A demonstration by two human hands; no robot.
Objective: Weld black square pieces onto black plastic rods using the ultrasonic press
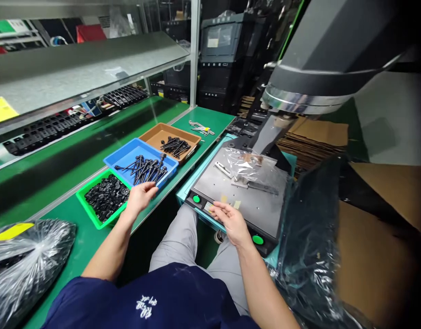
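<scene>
My left hand (142, 197) is over the near edge of the blue tray (119, 157), beside the green tray (81, 197). Its fingers are pressed together in a pinch; whatever they hold is hidden. Black stems with round heads (145, 169) lie heaped in the blue tray. Small black ring-like parts (107, 196) fill the green one. My right hand (233, 224) hovers at the front edge of the press machine's base (265, 214), between two green buttons (196, 199). Its thumb and fingertips come together, and I cannot make out anything between them.
A brown tray (155, 132) of black parts and metal tools (201, 128) lie farther along the green bench. Clear plastic film (248, 164) covers the fixture under the press head (306, 87). A bagged bundle (35, 256) sits at left; dark plastic and cardboard (378, 256) stand right.
</scene>
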